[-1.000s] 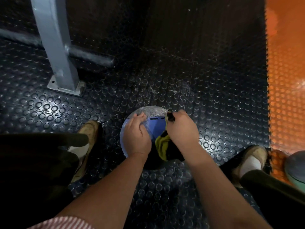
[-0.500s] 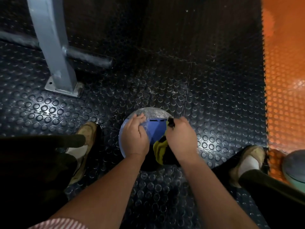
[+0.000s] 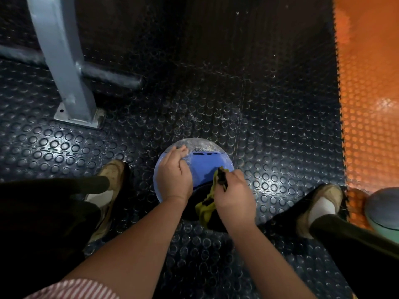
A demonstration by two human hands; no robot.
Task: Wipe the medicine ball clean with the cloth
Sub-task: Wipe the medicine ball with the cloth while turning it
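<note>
A blue medicine ball (image 3: 204, 167) with a dusty grey far top and a black lower part sits on the studded black floor between my feet. My left hand (image 3: 174, 174) rests on its left side, fingers spread over the top. My right hand (image 3: 234, 196) grips a yellow-green and black cloth (image 3: 208, 205) against the ball's near right side. The ball's near half is hidden by both hands and the cloth.
A grey metal post (image 3: 64, 67) with a bolted base plate stands at the far left, a dark bar running behind it. Orange studded flooring (image 3: 369, 93) borders the right. Another ball (image 3: 382, 209), grey and pale green, lies at the right edge. My shoes (image 3: 112, 175) flank the ball.
My right hand has slid the cloth down and toward me along the ball's right side, uncovering more blue surface. My left hand stays on the ball.
</note>
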